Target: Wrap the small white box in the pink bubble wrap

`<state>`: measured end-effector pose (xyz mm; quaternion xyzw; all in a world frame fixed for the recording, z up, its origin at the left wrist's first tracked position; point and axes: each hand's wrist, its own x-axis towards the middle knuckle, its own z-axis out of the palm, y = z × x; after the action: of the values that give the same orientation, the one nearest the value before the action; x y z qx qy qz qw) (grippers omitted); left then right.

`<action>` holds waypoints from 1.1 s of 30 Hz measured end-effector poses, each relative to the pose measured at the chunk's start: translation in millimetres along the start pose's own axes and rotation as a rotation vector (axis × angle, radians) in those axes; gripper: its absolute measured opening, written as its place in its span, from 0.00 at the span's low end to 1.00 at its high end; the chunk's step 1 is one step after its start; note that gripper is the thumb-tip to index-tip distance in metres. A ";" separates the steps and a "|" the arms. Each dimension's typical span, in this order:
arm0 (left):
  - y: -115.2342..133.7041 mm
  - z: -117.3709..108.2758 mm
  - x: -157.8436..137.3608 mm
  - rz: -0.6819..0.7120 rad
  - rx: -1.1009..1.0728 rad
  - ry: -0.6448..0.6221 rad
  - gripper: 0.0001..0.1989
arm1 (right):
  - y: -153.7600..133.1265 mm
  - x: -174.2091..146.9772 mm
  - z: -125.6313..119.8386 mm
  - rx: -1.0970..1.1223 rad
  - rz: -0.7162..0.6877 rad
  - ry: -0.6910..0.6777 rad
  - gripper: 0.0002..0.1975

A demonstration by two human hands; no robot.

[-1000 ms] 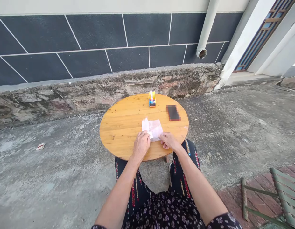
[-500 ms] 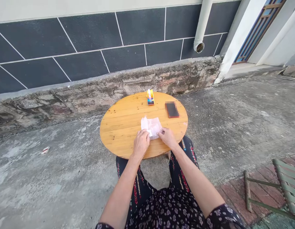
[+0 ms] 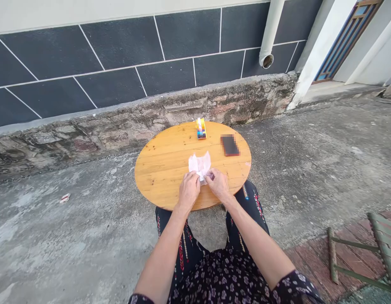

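Note:
A thin, whitish, crinkled sheet (image 3: 200, 162) lies near the front of the round wooden table (image 3: 160, 169); whether it is paper or plastic I cannot tell. My left hand (image 3: 189, 188) pinches its left near edge, fingers closed. On the opposite side, my right hand (image 3: 218, 183) has its thumb and fingertips closed on the right edge, folding it inward. Both hands rest low over the tabletop, close together. Part of the sheet is hidden under the fingers.
A yellow and blue tape dispenser (image 3: 201, 128) stands at the table's far edge. To its right lies a dark, pixelated rectangular object (image 3: 230, 145). Behind is a stone-based wall (image 3: 182, 101) with a drainpipe (image 3: 268, 42). A green slatted chair (image 3: 383, 240) is at lower right.
My right hand has moved left toward my left hand, bringing the sheet's right side inward. The sheet now looks narrower, with its far right corner raised. The view has shifted slightly.

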<state>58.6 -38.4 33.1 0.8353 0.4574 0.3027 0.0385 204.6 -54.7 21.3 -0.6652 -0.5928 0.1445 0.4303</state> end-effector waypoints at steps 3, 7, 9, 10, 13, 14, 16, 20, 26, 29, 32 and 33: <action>0.0 0.2 0.4 -0.010 -0.002 -0.006 0.09 | -3.5 0.1 1.8 0.020 -0.022 -0.002 0.04; -1.7 0.7 0.7 -0.024 -0.033 -0.020 0.09 | -9.6 0.5 3.4 0.039 -0.062 -0.017 0.05; -2.9 1.0 0.8 -0.024 -0.050 -0.018 0.09 | -12.0 0.4 4.2 0.052 -0.091 -0.030 0.05; -3.4 1.1 0.7 -0.024 -0.055 -0.016 0.09 | -12.8 0.2 4.7 0.060 -0.106 -0.036 0.06; -4.1 2.0 -0.2 -0.028 -0.069 -0.009 0.10 | -12.4 -1.2 6.1 0.081 -0.148 -0.053 0.07; -4.1 2.6 -0.9 -0.029 -0.074 -0.006 0.10 | -11.7 -1.8 6.6 0.086 -0.159 -0.057 0.07; -4.1 4.4 -2.8 -0.031 -0.079 0.020 0.10 | -10.1 -3.1 7.3 0.093 -0.173 -0.062 0.08; -5.2 10.4 -7.5 -0.063 -0.042 0.122 0.09 | -8.2 -4.9 8.6 0.112 -0.178 -0.063 0.15; -9.4 15.3 -10.1 -0.052 -0.091 0.159 0.09 | -5.0 -8.4 10.1 0.209 -0.173 -0.059 0.22; -10.7 13.3 -9.7 -0.027 -0.142 0.157 0.08 | -0.9 -10.3 10.3 0.286 -0.157 -0.072 0.21; -11.4 11.4 -8.8 -0.048 -0.187 0.155 0.07 | 3.6 -10.6 10.6 0.372 -0.142 -0.086 0.20; -11.6 11.2 -8.5 -0.067 -0.205 0.160 0.07 | 4.9 -10.3 10.8 0.401 -0.136 -0.089 0.19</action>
<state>52.6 -36.0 16.1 0.7843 0.4533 0.4123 0.0972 197.7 -59.4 8.1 -0.5177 -0.6141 0.2596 0.5361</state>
